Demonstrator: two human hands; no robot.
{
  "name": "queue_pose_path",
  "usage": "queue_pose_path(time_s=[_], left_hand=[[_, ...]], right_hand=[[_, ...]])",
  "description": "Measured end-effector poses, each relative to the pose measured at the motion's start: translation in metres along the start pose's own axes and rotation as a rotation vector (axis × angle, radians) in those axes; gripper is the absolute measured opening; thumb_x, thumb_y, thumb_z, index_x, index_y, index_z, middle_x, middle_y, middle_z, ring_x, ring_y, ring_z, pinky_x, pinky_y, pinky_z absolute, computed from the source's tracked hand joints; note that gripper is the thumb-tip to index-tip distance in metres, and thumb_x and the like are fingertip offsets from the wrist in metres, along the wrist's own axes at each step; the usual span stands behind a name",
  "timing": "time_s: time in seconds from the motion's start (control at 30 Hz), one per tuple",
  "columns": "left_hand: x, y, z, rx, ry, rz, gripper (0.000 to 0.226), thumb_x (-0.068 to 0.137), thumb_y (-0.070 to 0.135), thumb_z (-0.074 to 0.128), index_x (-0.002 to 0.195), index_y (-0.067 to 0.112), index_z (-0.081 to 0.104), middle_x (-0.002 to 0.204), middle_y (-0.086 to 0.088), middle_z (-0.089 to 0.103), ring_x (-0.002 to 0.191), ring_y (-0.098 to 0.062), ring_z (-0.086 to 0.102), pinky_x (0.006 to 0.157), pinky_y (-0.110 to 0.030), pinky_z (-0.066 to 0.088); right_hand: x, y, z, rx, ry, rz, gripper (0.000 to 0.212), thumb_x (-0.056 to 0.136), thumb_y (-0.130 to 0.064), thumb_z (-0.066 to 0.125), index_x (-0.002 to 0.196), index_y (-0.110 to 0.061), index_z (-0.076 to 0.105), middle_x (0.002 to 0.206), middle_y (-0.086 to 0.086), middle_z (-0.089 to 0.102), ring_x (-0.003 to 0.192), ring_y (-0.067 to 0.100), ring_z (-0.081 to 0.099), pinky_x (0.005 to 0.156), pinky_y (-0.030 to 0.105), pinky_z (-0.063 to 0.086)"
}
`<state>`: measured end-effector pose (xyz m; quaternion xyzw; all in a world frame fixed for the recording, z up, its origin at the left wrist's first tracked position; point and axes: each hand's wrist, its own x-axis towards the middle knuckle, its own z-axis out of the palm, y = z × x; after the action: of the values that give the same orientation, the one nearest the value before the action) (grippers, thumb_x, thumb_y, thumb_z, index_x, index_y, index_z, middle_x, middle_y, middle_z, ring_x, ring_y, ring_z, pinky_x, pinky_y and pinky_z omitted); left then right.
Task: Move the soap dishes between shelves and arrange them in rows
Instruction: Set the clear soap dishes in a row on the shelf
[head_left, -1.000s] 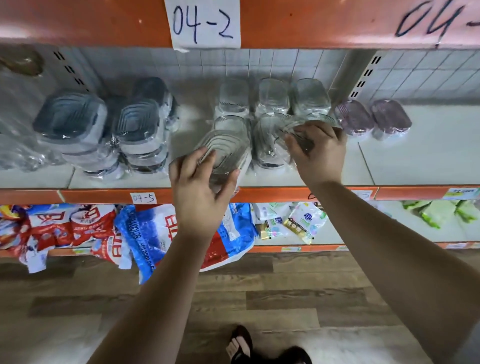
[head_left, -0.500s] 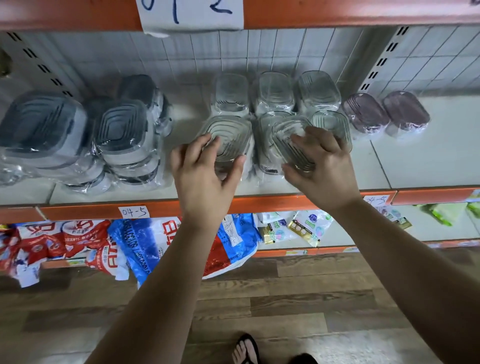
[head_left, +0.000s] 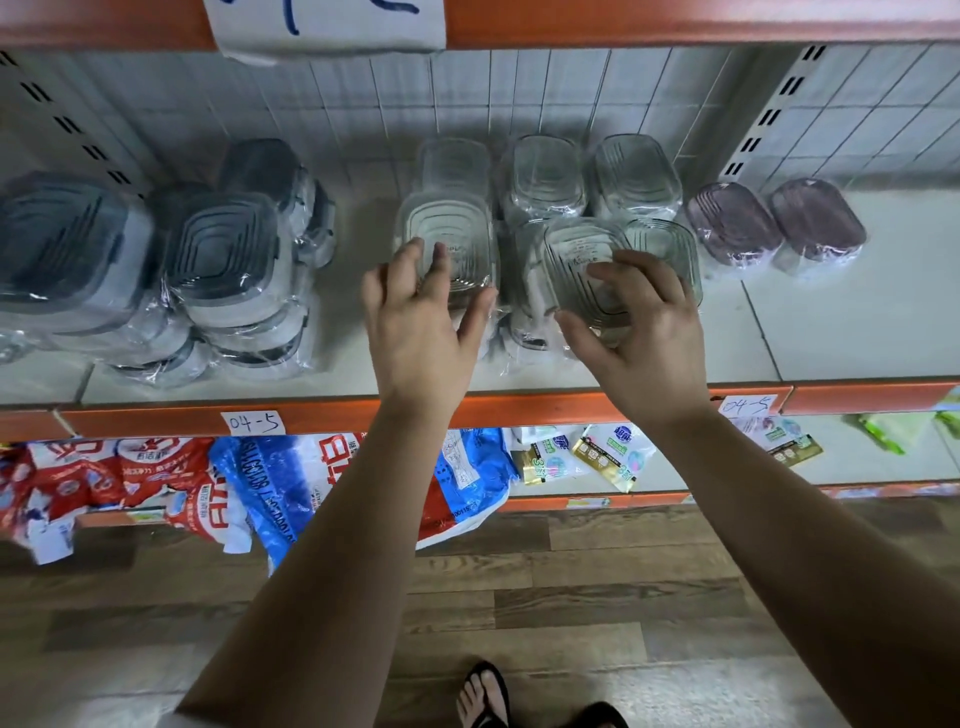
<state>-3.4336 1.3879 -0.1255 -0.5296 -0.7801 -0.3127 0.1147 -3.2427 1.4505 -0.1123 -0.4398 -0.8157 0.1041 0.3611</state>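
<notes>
1. Soap dishes (head_left: 543, 174) of clear plastic, each film-wrapped, stand in the middle of the shelf (head_left: 831, 312) — three along the tiled back wall, more in front of them.
2. The left hand (head_left: 421, 317) has its grip clamped on a front dish (head_left: 447, 228): fingers over its top, thumb against its right side.
3. The right hand (head_left: 644, 332) has its grip closed round a tilted dish (head_left: 579, 254), fingers on top, thumb under the near edge. This dish lies over other wrapped ones.
4. Both hands cover the near ends of their dishes and glare on the film blurs the outlines, so how many are stacked under the front row cannot be told. The tilted dish's sticker is too small to read.
5. Another clear dish (head_left: 672, 249) shows just behind the right hand's fingers, partly hidden.
6. Two purple dishes (head_left: 732, 223) stand side by side further right.
7. Grey-lidded containers (head_left: 223, 249) are piled on the left; the outermost is cut off by the frame.
8. A paper sign (head_left: 327, 26) on the upper beam is cut off at the top — unreadable. A tag (head_left: 253, 422) on the orange shelf edge reads 04-5.
9. Red and blue bags (head_left: 291, 483) and small packets (head_left: 587, 457) lie on a lower shelf (head_left: 841, 457), partly behind the forearms. A sandalled foot (head_left: 483, 696) stands on the wooden floor (head_left: 571, 571).
</notes>
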Motion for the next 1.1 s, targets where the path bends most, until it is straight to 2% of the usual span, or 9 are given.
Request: queue_pose_path(time_s=[0.17, 0.23, 0.3, 0.47, 0.57, 0.73, 0.83, 1.1], left_hand=[[-0.007, -0.005, -0.006, 0.048, -0.003, 0.054, 0.051, 0.095, 0.045, 0.052, 0.130, 0.009, 0.064, 0.137, -0.012, 0.058, 0.118, -0.038, 0.044, 0.098, -0.047, 0.044], [-0.018, -0.003, -0.014, 0.043, 0.004, 0.091, 0.047, 0.095, 0.040, 0.051, 0.128, 0.009, 0.064, 0.136, -0.010, 0.059, 0.125, -0.033, 0.039, 0.100, -0.048, 0.042], [-0.031, -0.001, -0.021, 0.036, -0.005, 0.137, 0.042, 0.096, 0.035, 0.050, 0.124, 0.009, 0.066, 0.132, -0.009, 0.061, 0.127, -0.031, 0.042, 0.101, -0.045, 0.039], [-0.054, 0.004, -0.031, 0.021, 0.019, 0.158, 0.030, 0.093, 0.029, 0.055, 0.110, 0.012, 0.072, 0.110, -0.006, 0.067, 0.109, -0.029, 0.054, 0.090, -0.040, 0.036], [-0.064, 0.008, -0.037, 0.038, -0.005, 0.151, 0.028, 0.093, 0.029, 0.054, 0.108, 0.013, 0.072, 0.107, -0.004, 0.067, 0.104, -0.027, 0.056, 0.087, -0.040, 0.037], [-0.070, 0.029, -0.063, 0.056, -0.041, 0.146, 0.027, 0.094, 0.030, 0.054, 0.103, 0.012, 0.072, 0.103, -0.004, 0.068, 0.099, -0.028, 0.058, 0.085, -0.040, 0.037], [-0.075, 0.047, -0.090, 0.057, -0.050, 0.134, 0.025, 0.095, 0.030, 0.053, 0.098, 0.012, 0.070, 0.098, -0.003, 0.068, 0.094, -0.028, 0.059, 0.081, -0.039, 0.037], [-0.083, 0.089, -0.175, 0.106, -0.009, 0.080, 0.024, 0.095, 0.029, 0.050, 0.093, 0.012, 0.067, 0.085, -0.005, 0.065, 0.079, -0.030, 0.058, 0.079, -0.040, 0.035]], right_hand=[[0.012, -0.005, 0.012, 0.011, 0.037, 0.027, 0.041, 0.082, -0.041, 0.071, 0.101, -0.005, 0.068, 0.111, 0.013, 0.063, 0.096, 0.032, 0.063, 0.089, 0.045, 0.049], [0.022, -0.009, 0.016, 0.035, 0.037, 0.063, 0.040, 0.081, -0.042, 0.073, 0.099, -0.006, 0.068, 0.107, 0.012, 0.064, 0.091, 0.033, 0.063, 0.086, 0.045, 0.050], [0.033, -0.012, 0.020, 0.057, 0.013, 0.132, 0.043, 0.081, -0.047, 0.071, 0.101, -0.009, 0.069, 0.108, 0.011, 0.063, 0.091, 0.034, 0.063, 0.085, 0.047, 0.051], [0.048, -0.018, 0.020, -0.034, -0.108, 0.156, 0.059, 0.084, -0.062, 0.048, 0.110, -0.014, 0.071, 0.120, 0.008, 0.062, 0.108, 0.040, 0.057, 0.089, 0.047, 0.050], [0.039, -0.016, 0.012, -0.082, -0.183, 0.112, 0.055, 0.088, -0.056, 0.046, 0.122, -0.018, 0.066, 0.131, 0.005, 0.058, 0.120, 0.039, 0.048, 0.094, 0.046, 0.043], [0.008, -0.018, -0.015, -0.064, -0.178, 0.019, 0.049, 0.089, -0.041, 0.045, 0.116, -0.007, 0.066, 0.115, 0.015, 0.065, 0.107, 0.041, 0.054, 0.095, 0.045, 0.044], [-0.013, -0.033, -0.043, -0.049, -0.222, 0.013, 0.050, 0.089, -0.040, 0.044, 0.115, -0.005, 0.066, 0.111, 0.016, 0.065, 0.103, 0.043, 0.054, 0.089, 0.049, 0.048], [-0.030, -0.083, -0.134, 0.040, -0.195, 0.006, 0.044, 0.088, -0.038, 0.045, 0.107, -0.006, 0.069, 0.102, 0.014, 0.068, 0.097, 0.040, 0.058, 0.081, 0.044, 0.051]])
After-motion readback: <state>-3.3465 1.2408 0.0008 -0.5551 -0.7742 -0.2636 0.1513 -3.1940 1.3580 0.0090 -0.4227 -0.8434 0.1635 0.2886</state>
